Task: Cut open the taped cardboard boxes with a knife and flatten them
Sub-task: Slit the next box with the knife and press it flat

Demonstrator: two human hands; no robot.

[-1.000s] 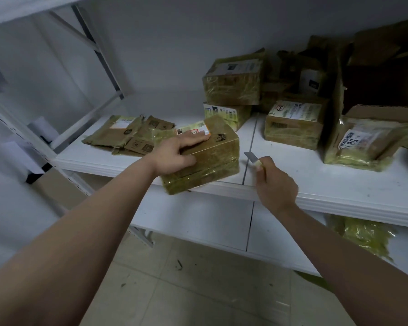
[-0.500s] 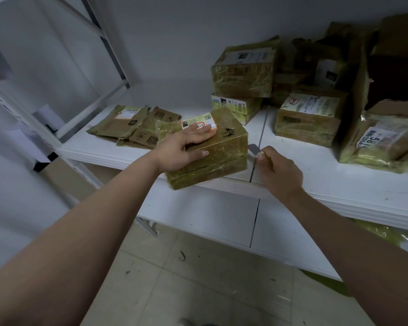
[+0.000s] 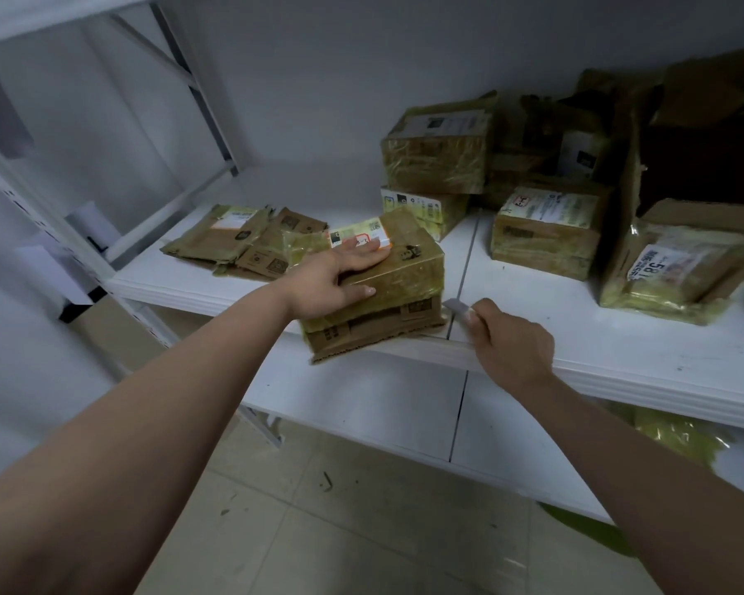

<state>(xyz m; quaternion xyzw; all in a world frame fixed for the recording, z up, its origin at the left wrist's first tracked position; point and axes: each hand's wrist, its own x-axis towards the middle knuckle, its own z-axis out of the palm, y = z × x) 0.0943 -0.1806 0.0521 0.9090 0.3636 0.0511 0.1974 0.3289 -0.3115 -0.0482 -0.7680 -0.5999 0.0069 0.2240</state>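
Pressing flat on the taped box (image 3: 387,285) at the shelf's (image 3: 619,350) near edge, the left hand (image 3: 336,281) has straight fingers; right hand (image 3: 512,345) curls tight round the knife (image 3: 458,307), blade just beside the box's right end.

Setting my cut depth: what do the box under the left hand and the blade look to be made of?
The box looks like brown corrugated cardboard wrapped in glossy yellowish clear tape; its ragged bottom edge shows bare board. The blade in the right hand looks like thin grey metal with a dull sheen; its handle is hidden.
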